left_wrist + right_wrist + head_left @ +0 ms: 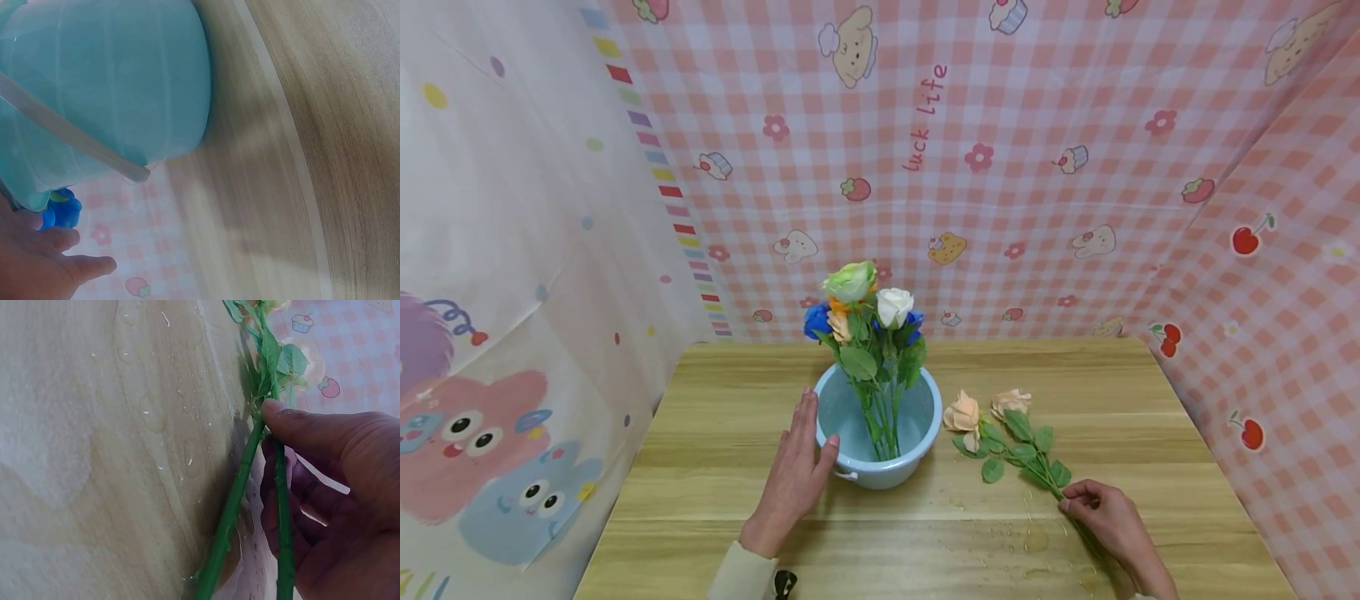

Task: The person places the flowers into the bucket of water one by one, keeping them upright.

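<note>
A light blue bucket [877,475] stands on the table with several artificial flowers upright in it, among them a white rose [895,307], a green rose [850,282] and a blue flower [817,322]. My left hand [797,475] rests against the bucket's left rim, fingers straight; in the left wrist view the bucket's wall [112,75] and pale handle [75,134] show beside it. To the right of the bucket, my right hand [1105,512] pinches the green stems [234,500] of peach roses [964,412] between thumb and fingers. Their heads point toward the back, near the bucket.
Water drops [1036,537] are scattered on the wooden table [730,417] between the bucket and the right hand. A small black object [785,582] lies at the front edge beside the left sleeve. A pink checked cloth [1037,200] hangs behind the table.
</note>
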Action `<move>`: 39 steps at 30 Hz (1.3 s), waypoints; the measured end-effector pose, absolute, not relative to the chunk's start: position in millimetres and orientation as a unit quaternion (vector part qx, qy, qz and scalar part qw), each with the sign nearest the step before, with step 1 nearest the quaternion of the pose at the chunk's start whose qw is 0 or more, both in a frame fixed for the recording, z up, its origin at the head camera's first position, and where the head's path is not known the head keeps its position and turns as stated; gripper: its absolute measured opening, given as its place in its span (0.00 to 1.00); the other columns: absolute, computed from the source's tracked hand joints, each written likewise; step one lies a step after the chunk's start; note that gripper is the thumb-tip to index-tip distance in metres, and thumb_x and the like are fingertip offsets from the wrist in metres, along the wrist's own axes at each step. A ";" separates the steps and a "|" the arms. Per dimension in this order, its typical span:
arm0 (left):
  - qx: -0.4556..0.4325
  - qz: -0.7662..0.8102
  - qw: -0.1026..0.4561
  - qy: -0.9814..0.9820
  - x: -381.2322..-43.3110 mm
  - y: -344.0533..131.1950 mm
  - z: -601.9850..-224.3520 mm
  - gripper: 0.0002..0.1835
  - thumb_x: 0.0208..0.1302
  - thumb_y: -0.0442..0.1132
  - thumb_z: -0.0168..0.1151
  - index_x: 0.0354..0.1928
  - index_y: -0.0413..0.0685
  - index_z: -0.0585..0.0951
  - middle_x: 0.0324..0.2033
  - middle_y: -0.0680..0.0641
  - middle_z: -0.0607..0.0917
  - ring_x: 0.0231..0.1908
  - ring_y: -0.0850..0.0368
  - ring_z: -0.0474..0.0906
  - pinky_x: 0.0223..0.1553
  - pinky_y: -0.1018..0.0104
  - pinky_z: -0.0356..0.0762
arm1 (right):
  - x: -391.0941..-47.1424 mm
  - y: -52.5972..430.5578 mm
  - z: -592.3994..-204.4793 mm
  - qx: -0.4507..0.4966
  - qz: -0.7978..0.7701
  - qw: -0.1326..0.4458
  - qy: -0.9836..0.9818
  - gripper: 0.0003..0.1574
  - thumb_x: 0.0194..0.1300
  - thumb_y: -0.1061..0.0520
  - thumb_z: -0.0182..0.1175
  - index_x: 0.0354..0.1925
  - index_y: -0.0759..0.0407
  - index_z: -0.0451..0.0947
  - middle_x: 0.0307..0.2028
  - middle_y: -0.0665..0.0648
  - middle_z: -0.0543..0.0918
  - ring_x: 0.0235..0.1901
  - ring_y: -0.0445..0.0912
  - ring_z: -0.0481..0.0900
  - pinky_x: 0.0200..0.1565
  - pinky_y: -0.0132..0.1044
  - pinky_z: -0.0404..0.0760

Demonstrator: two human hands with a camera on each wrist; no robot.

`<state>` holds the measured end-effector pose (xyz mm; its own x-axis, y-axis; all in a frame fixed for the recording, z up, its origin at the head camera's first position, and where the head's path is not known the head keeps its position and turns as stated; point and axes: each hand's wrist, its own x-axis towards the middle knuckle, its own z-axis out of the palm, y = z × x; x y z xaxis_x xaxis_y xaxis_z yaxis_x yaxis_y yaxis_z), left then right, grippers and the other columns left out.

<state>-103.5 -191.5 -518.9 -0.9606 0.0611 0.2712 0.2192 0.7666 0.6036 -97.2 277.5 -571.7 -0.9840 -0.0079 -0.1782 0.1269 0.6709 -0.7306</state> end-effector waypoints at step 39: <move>-0.075 -0.333 0.123 -0.932 -103.7 -191.6 -520.1 0.39 0.80 0.49 0.49 0.82 0.37 0.50 0.82 0.39 0.50 0.78 0.35 0.50 0.67 0.24 0.57 | -92.1 267.8 -550.7 0.021 -0.424 -0.064 0.903 0.08 0.66 0.63 0.70 0.43 0.67 0.86 0.32 0.52 0.85 0.31 0.32 0.75 0.34 0.26 0.77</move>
